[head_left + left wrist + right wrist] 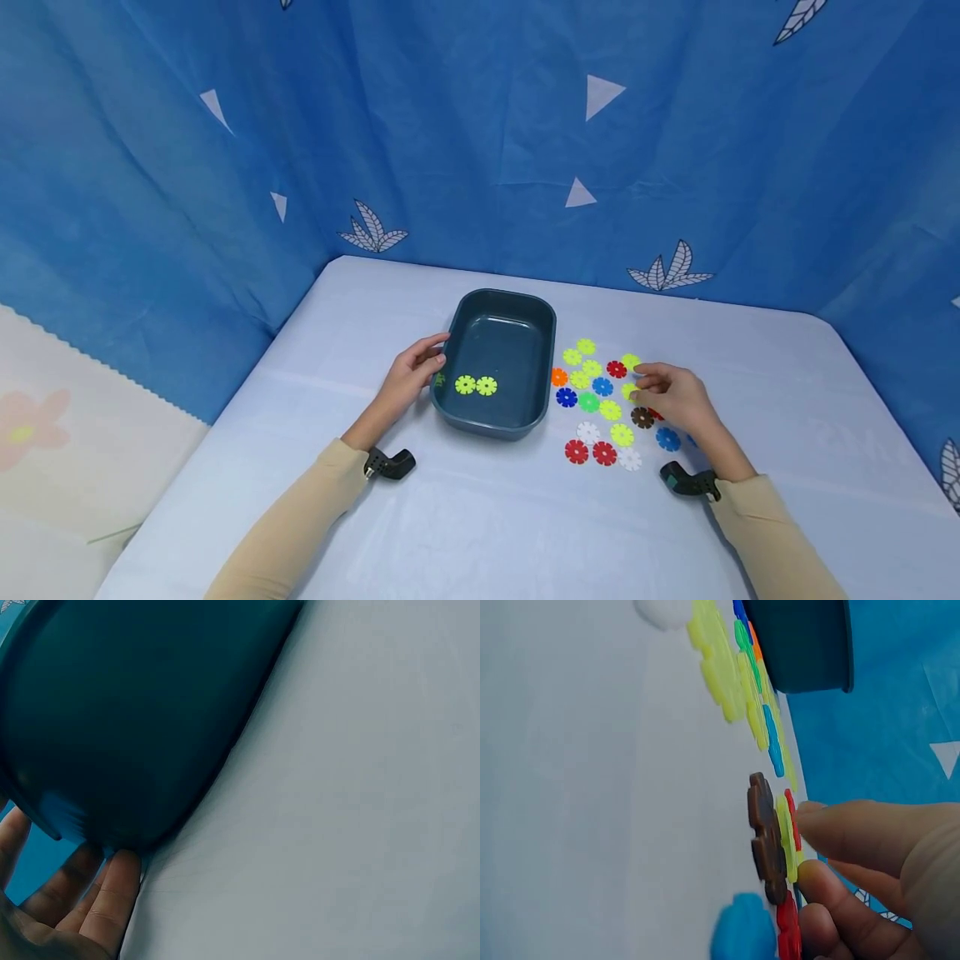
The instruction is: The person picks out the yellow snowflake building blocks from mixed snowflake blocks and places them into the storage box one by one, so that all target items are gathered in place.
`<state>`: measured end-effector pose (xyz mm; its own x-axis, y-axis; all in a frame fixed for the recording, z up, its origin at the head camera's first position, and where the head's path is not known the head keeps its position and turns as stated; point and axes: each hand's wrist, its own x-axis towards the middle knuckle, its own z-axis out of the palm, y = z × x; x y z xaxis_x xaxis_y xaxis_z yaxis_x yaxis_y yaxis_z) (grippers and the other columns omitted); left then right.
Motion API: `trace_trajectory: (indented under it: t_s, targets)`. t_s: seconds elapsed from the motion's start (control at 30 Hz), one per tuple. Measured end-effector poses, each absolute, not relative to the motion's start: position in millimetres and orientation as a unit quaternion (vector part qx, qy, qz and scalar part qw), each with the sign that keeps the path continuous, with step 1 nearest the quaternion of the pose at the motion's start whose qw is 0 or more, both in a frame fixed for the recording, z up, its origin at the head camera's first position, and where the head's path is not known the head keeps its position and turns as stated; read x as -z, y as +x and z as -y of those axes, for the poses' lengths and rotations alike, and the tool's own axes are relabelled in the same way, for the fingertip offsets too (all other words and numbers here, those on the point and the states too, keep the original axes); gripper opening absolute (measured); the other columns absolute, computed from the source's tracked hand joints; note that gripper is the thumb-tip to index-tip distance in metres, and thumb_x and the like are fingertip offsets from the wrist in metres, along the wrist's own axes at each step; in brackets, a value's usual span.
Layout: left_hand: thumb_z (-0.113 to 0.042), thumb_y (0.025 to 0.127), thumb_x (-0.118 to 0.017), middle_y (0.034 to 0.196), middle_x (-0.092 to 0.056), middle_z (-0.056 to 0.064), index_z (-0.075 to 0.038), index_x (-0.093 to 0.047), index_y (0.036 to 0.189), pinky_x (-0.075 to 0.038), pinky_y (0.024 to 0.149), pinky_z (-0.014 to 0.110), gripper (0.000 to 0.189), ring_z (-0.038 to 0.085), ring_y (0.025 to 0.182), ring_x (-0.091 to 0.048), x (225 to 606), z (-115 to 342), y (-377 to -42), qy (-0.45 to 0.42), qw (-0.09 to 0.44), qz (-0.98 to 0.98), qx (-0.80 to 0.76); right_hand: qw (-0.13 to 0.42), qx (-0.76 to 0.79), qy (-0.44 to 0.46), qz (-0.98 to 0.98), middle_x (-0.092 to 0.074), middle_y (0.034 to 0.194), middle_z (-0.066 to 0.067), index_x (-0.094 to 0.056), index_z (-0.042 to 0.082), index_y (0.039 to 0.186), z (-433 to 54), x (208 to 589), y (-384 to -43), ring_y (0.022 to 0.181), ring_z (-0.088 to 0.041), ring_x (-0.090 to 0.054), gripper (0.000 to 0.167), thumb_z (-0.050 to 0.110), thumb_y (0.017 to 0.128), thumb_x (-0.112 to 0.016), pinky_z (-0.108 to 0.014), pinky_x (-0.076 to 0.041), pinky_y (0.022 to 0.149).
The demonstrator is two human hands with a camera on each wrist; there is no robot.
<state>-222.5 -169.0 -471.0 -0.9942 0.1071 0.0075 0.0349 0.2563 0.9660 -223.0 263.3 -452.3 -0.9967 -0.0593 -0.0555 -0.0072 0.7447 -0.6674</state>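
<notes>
A dark blue-green plastic basin point(497, 431) stands on the table, with two yellow notched discs point(487, 386) on its floor toward the near end. My left hand point(411, 375) touches the basin's left side, its fairly straight fingers point(112, 900) against the outer wall below the rim. To the right of the basin, my right hand point(678, 398) reaches over the spread of loose discs. Its thumb and fingers are bent, with the tips right at a yellow disc point(787, 838). Beside that one lie a brown disc point(765, 836) and a red disc point(787, 926).
Several flat notched discs lie between the basin and my right hand, among them orange point(559, 377), dark blue point(566, 397), green point(588, 402) and white point(630, 459) ones. A white cloth covers the table point(525, 517). Blue curtains point(480, 150) hang behind its far edge.
</notes>
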Motion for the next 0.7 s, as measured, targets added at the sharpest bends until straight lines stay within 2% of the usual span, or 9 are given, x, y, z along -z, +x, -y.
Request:
trace_trajectory:
  t_s: [0.23, 0.47, 0.7]
  targets:
    - [-0.025, 0.106, -0.055, 0.144, -0.058, 0.015, -0.019, -0.053, 0.148, -0.052, 0.083, 0.023, 0.043, 0.028, 0.122, -0.058, 473.5, 169.9, -223.0, 0.053, 0.025, -0.790, -0.611, 0.032, 0.339, -0.030, -0.940, -0.070, 0.105, -0.021, -0.066, -0.005, 0.126, -263.3, 453.7, -222.7, 0.088, -0.026, -0.058, 0.045, 0.013, 0.087, -0.078, -0.020, -0.049, 0.062]
    - [-0.025, 0.105, -0.056, 0.142, -0.059, 0.016, -0.017, -0.053, 0.148, -0.053, 0.083, 0.021, 0.044, 0.022, 0.118, -0.060, 476.1, 171.5, -222.8, 0.060, 0.021, -0.785, -0.616, 0.048, 0.315, -0.020, -0.948, -0.066, 0.101, -0.016, -0.069, -0.004, 0.121, -259.7, 452.4, -221.7, 0.088, -0.025, -0.054, 0.045, 0.020, 0.085, -0.082, -0.024, -0.048, 0.064]
    - [-0.026, 0.106, -0.055, 0.143, -0.059, 0.016, -0.018, -0.052, 0.149, -0.054, 0.083, 0.022, 0.044, 0.026, 0.121, -0.060, 475.0, 170.7, -222.9, 0.057, 0.023, -0.789, -0.611, 0.070, 0.300, -0.010, -0.951, -0.063, 0.095, -0.014, -0.069, -0.005, 0.116, -258.9, 449.1, -220.1, 0.085, -0.025, -0.052, 0.043, 0.020, 0.084, -0.083, -0.029, -0.047, 0.066]
